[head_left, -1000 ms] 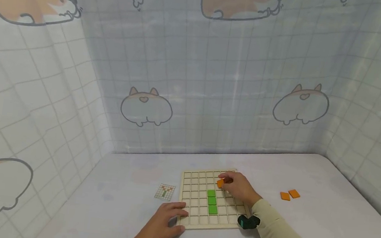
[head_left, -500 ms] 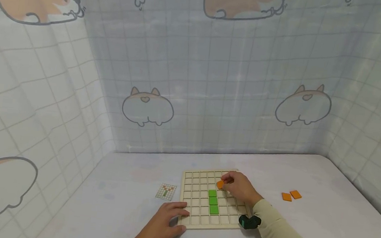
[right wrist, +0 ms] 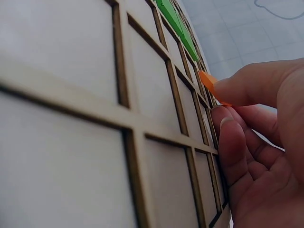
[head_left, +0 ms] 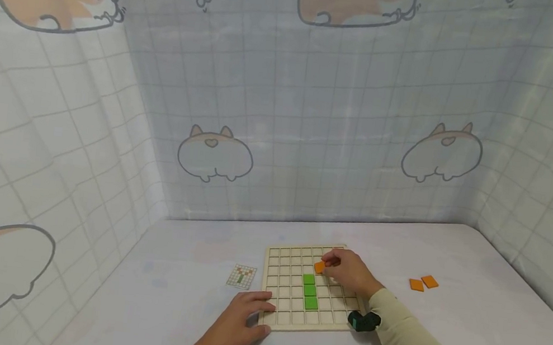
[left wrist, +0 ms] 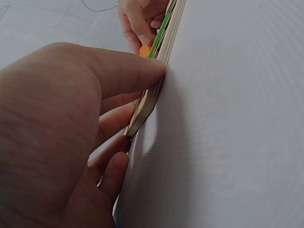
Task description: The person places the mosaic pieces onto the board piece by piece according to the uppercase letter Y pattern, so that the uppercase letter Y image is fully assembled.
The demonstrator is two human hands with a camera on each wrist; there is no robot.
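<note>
In the head view my right hand (head_left: 349,271) pinches an orange square tile (head_left: 319,267) low over the wooden grid board (head_left: 282,315). The tile lies just beyond a column of several green tiles (head_left: 311,289). From the right wrist, the orange tile (right wrist: 211,86) appears tilted between thumb and fingers, one edge against the grid lines. My left hand (head_left: 237,323) rests at the board's near left corner, fingers over the left edge and thumb at the front edge. The left wrist view shows that thumb, fairly straight, touching the board's edge (left wrist: 151,97).
Two more orange tiles (head_left: 423,282) lie on the table to the right of the board. A small pattern card (head_left: 242,276) sits left of the board. A cloth printed with dogs (head_left: 283,111) hangs behind and at both sides of the white table (head_left: 184,281).
The orange tile has turned slightly in my right fingers, tilting and then lying flatter over nearly the same cell. My left hand keeps its place, while the head view has shifted a little.
</note>
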